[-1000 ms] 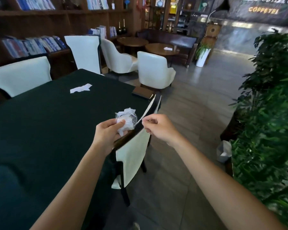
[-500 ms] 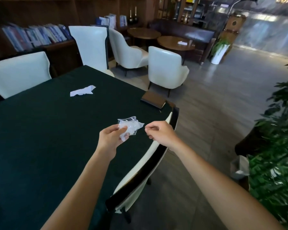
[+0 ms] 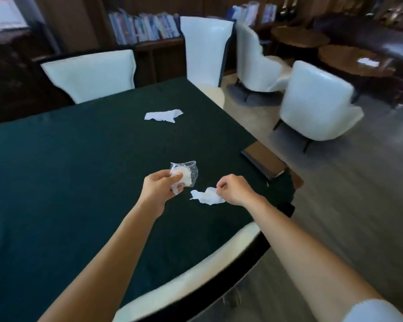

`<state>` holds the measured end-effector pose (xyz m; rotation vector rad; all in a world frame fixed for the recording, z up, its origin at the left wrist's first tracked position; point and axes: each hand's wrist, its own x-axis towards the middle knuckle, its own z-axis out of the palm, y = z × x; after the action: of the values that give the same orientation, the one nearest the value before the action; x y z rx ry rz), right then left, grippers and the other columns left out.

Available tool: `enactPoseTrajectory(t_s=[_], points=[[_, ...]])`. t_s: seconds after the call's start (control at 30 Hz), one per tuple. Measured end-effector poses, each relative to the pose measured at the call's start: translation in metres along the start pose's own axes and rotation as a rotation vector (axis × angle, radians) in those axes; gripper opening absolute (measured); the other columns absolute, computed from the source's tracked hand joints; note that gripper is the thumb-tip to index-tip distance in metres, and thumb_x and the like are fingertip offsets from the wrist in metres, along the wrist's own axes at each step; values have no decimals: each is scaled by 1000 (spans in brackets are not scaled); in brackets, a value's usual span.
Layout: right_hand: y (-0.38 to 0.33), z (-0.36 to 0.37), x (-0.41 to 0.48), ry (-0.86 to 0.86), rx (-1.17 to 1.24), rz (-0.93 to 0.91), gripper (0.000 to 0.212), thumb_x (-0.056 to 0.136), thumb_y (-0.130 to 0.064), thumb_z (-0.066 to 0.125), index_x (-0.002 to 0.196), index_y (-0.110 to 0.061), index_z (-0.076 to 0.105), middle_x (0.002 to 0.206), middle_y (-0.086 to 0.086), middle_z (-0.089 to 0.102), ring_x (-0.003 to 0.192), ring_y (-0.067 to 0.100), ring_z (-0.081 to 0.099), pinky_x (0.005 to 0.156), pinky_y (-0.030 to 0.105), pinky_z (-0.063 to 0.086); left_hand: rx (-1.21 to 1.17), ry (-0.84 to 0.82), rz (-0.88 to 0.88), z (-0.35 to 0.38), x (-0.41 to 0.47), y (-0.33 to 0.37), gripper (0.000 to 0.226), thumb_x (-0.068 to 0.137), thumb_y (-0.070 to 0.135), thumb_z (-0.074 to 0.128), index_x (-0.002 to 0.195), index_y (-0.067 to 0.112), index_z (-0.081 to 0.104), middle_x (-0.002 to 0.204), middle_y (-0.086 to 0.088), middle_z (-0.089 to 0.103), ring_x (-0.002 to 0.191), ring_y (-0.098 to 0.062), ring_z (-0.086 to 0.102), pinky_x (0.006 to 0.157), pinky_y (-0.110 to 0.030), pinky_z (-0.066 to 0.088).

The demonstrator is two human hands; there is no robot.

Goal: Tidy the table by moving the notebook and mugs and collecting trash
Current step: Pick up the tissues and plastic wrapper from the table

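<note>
My left hand (image 3: 159, 190) grips a crumpled clear plastic cup (image 3: 188, 174) stuffed with white tissue, held just above the dark green table (image 3: 56, 170). My right hand (image 3: 234, 189) pinches a crumpled white tissue (image 3: 207, 196) that rests on the cloth beside the cup. A second, flatter white tissue (image 3: 163, 115) lies farther back on the table. A dark brown notebook (image 3: 262, 160) sits at the table's right corner. No mugs are in view.
White chairs stand at the far side (image 3: 91, 74), the far corner (image 3: 206, 48) and right below my arms (image 3: 195, 275). Two white armchairs (image 3: 316, 103) and round wooden tables (image 3: 356, 59) stand on the grey floor to the right. Bookshelves (image 3: 144, 27) line the back wall.
The view has swung left, away from the plants. My right hand, which was beside the cup, now pinches a tissue on the table. The left hand still holds the cup.
</note>
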<state>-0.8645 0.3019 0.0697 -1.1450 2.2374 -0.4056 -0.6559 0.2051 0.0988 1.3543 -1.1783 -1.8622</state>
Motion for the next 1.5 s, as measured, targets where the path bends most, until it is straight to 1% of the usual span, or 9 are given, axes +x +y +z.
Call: enactPoseTrajectory(t_s=[0.23, 0.4, 0.63, 0.73, 0.9, 1.03, 1.27, 1.37, 1.5], points=[[-5, 4, 65, -340, -290, -72, 34, 90, -12, 42, 105, -3, 71, 119, 16, 69, 100, 34, 63, 88, 42, 56, -117, 232, -46, 25, 2, -17, 21, 95, 6, 74, 113, -5, 74, 118, -24, 76, 101, -33, 75, 100, -46, 60], [-10, 33, 85, -551, -557, -31, 66, 94, -25, 56, 155, -9, 35, 163, 15, 23, 151, 40, 20, 112, 54, 36, -172, 334, -62, 15, -5, -34, 11, 95, 6, 73, 104, 1, 77, 104, -17, 80, 94, -27, 75, 92, -38, 62], [-14, 40, 82, -616, -520, 26, 68, 90, -30, 65, 150, -11, 39, 129, 8, 59, 117, 28, 63, 88, 37, 56, -190, 355, -56, -7, 5, -32, 7, 95, 6, 73, 99, 4, 78, 97, -13, 80, 92, -26, 75, 89, -36, 63], [-24, 23, 83, -567, -545, -82, 45, 86, -30, 68, 125, -9, 63, 110, 5, 66, 110, 28, 69, 88, 37, 57, -168, 343, -25, -9, 19, -18, 5, 94, 5, 73, 95, 5, 79, 95, -12, 80, 91, -25, 74, 90, -38, 63], [-52, -30, 73, -882, 143, -294, 14, 81, -15, 83, 93, -22, 82, 87, -3, 78, 88, 11, 75, 71, 24, 59, -39, 285, 22, 5, 40, -7, 8, 92, 7, 73, 95, 4, 80, 80, -4, 81, 72, -18, 75, 63, -29, 63], [-73, -48, 78, -509, 336, -398, 33, 82, -16, 84, 113, -21, 76, 97, 3, 82, 93, 14, 78, 82, 28, 61, 25, 239, 7, 26, 52, -4, 12, 91, 11, 70, 90, 13, 82, 78, -3, 79, 65, -13, 70, 52, -24, 53], [-85, -34, 124, -23, 375, -387, 13, 81, -35, 82, 89, -26, 79, 81, -12, 77, 76, -3, 70, 62, 11, 52, -155, 183, 28, 41, 91, 20, 14, 90, 13, 71, 99, 10, 82, 90, -11, 82, 75, -17, 74, 66, -27, 63], [-93, -33, 160, 13, 411, -361, 17, 80, -38, 83, 85, -24, 75, 76, -11, 74, 74, -2, 68, 55, 8, 50, -190, 124, 53, 46, 117, 29, 23, 99, 24, 68, 111, 8, 80, 108, -15, 82, 97, -27, 79, 88, -37, 64], [-110, -39, 229, -239, 335, -413, 19, 80, -31, 84, 96, -22, 77, 86, -10, 77, 81, 5, 72, 68, 20, 59, -235, 275, 48, 45, 161, 35, 22, 97, 17, 72, 114, 5, 78, 106, -15, 82, 102, -33, 78, 85, -36, 64]])
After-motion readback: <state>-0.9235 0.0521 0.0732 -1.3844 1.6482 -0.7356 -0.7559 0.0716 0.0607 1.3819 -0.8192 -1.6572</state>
